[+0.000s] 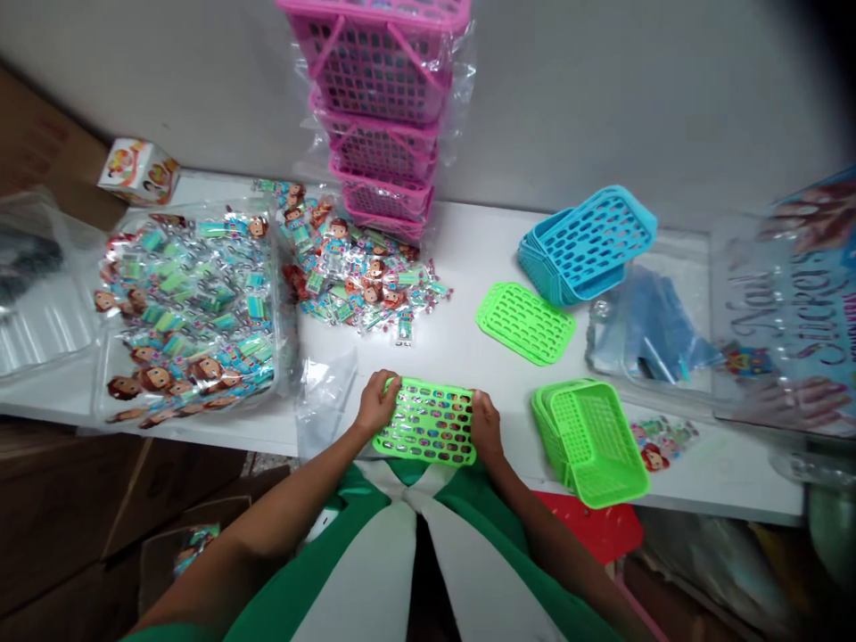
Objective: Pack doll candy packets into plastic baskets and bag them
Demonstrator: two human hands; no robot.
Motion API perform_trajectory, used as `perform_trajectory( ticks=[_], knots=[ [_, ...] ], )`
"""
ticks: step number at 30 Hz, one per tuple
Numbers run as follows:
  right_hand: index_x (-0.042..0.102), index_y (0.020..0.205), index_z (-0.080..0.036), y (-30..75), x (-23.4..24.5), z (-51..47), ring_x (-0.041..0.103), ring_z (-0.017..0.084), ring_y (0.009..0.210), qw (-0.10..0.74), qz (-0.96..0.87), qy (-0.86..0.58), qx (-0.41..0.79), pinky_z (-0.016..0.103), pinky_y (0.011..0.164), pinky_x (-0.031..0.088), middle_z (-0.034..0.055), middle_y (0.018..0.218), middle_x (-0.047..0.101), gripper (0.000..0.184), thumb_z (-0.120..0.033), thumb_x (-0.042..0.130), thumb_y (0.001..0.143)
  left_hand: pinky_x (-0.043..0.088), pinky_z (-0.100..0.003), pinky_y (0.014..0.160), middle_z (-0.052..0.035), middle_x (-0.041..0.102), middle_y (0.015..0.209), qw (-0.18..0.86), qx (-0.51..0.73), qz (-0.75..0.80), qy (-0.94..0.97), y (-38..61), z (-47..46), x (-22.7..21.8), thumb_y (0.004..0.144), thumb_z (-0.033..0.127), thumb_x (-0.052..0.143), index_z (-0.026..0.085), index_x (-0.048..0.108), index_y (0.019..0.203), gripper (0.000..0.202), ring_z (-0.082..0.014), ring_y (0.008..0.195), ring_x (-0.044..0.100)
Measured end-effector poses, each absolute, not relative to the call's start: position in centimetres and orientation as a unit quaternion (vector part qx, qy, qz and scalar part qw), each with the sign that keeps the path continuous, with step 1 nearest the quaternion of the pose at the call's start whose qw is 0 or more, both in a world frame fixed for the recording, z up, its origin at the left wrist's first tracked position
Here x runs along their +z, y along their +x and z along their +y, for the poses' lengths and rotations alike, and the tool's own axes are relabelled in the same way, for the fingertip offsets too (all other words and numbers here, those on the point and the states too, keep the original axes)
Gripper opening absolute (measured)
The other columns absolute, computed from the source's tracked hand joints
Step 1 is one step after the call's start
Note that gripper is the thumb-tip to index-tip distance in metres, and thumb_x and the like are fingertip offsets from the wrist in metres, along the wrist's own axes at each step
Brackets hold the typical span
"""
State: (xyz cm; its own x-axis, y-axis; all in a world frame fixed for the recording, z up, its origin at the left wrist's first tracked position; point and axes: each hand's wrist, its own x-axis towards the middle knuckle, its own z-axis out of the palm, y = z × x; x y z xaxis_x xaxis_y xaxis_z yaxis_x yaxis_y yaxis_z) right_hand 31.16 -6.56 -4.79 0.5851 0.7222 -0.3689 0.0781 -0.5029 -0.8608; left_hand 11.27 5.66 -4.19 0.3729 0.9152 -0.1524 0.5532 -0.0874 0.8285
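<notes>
Close to my body at the table's front edge, a green plastic basket with a slotted lid [432,423] is held between both hands. Small colourful packets show through the lid's slots. My left hand [378,403] grips its left end, fingers curled over the corner. At the opposite end, my right hand [486,423] is closed round the edge. A crumpled clear plastic bag [325,397] lies just left of my left hand. To the right of my right hand, several nested green baskets [592,443] rest on their side, and loose green lids [525,323] lie behind them.
A clear tub [284,308] full of packets stands at left, beside a loose pile of packets [361,276]. Stacked pink baskets [381,134] rise at the back. Blue baskets and lids [581,245] sit back right, near a clear box labelled Nail Stickers [789,312].
</notes>
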Motion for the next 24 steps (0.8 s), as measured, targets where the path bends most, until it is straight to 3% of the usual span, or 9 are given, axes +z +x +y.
perform_trajectory(
  ticks=[5,9,11,14,18,20,24],
  knots=[
    [0.055,0.087,-0.021,32.1,-4.6,-5.5,0.054,0.019,0.078,0.387,-0.302,-0.782,0.384,0.032,0.074,0.045,0.002,0.081,0.058,0.034,-0.048,0.034,0.092,0.044,-0.028,0.071,0.0001,0.054,0.073,0.454,0.184,0.524,0.697,11.6,6.7,-4.2,0.089,0.042,0.044,0.02,0.052,0.072,0.029,-0.0153,0.075,0.054],
    [0.052,0.096,-0.02,32.4,-4.4,-4.4,0.055,0.018,0.079,0.36,-0.333,-0.786,0.376,0.031,0.075,0.044,0.0038,0.087,0.058,0.03,-0.04,0.029,0.094,0.045,-0.03,0.074,-0.0016,0.059,0.081,0.473,0.171,0.52,0.691,11.6,7.1,-4.3,0.091,0.04,0.043,0.02,0.055,0.09,0.023,-0.0158,0.078,0.056],
    [0.05,0.105,-0.019,32.5,-4.3,-3.6,0.057,0.018,0.076,0.311,-0.322,-0.812,0.374,0.031,0.072,0.043,0.0042,0.086,0.06,0.03,-0.035,0.028,0.093,0.044,-0.031,0.076,-0.0032,0.059,0.083,0.461,0.159,0.503,0.714,11.6,7.2,-4.2,0.092,0.037,0.04,0.02,0.055,0.089,0.024,-0.0167,0.081,0.055],
    [0.049,0.111,-0.016,32.8,-4.0,-1.9,0.058,0.02,0.071,0.172,-0.333,-0.853,0.363,0.03,0.067,0.039,0.0045,0.077,0.062,0.03,-0.027,0.03,0.091,0.041,-0.033,0.075,-0.0045,0.056,0.075,0.383,0.111,0.476,0.784,12.1,7.9,-3.9,0.094,0.032,0.035,0.02,0.053,0.072,0.031,-0.018,0.078,0.053],
    [0.052,0.11,-0.015,33.1,-3.6,0.2,0.059,0.02,0.067,0.028,-0.391,-0.851,0.35,0.029,0.065,0.033,0.004,0.068,0.062,0.027,-0.021,0.037,0.089,0.038,-0.037,0.074,-0.0053,0.056,0.069,0.242,-0.001,0.428,0.871,14.0,9.2,-3.1,0.093,0.028,0.034,0.019,0.055,0.07,0.033,-0.0192,0.071,0.052],
    [0.054,0.106,-0.014,33.1,-3.3,0.8,0.059,0.021,0.07,0.005,-0.432,-0.838,0.334,0.03,0.069,0.033,0.005,0.07,0.063,0.024,-0.019,0.037,0.089,0.037,-0.039,0.076,-0.0063,0.058,0.07,0.197,-0.043,0.41,0.889,15.1,9.7,-2.6,0.093,0.028,0.035,0.018,0.056,0.071,0.032,-0.0201,0.07,0.053],
    [0.055,0.105,-0.013,32.6,-3.1,1.2,0.055,0.024,0.092,0.012,-0.513,-0.82,0.255,0.034,0.08,0.03,0.0109,0.094,0.065,0.022,-0.016,0.042,0.087,0.036,-0.043,0.084,-0.0095,0.059,0.08,0.151,-0.065,0.414,0.895,16.6,9.8,-1.9,0.093,0.027,0.036,0.015,0.057,0.081,0.027,-0.0237,0.082,0.054]
  ],
)
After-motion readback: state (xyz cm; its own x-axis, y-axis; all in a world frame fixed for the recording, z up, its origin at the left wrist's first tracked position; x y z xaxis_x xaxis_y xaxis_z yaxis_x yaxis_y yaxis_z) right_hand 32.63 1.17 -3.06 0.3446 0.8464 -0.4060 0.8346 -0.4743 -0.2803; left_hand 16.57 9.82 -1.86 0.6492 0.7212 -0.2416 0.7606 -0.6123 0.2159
